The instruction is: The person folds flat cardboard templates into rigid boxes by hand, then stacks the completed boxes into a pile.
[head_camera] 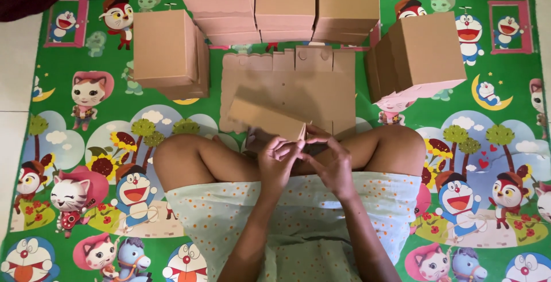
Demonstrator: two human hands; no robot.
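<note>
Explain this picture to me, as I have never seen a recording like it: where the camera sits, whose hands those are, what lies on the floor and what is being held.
There is no machine here. The single picture comes from a camera worn on a person's head, looking down at their own lap as they sit cross-legged. The left hand and right hand meet at a flat brown cardboard piece being folded, and both grip its near end. Under it lies a stack of flat, unfolded brown cardboard blanks. Finished brown cardboard boxes stand around: one pile at the left, one at the right, and a row of stacks at the back. Everything rests on a green play mat printed with cartoon characters.
</note>
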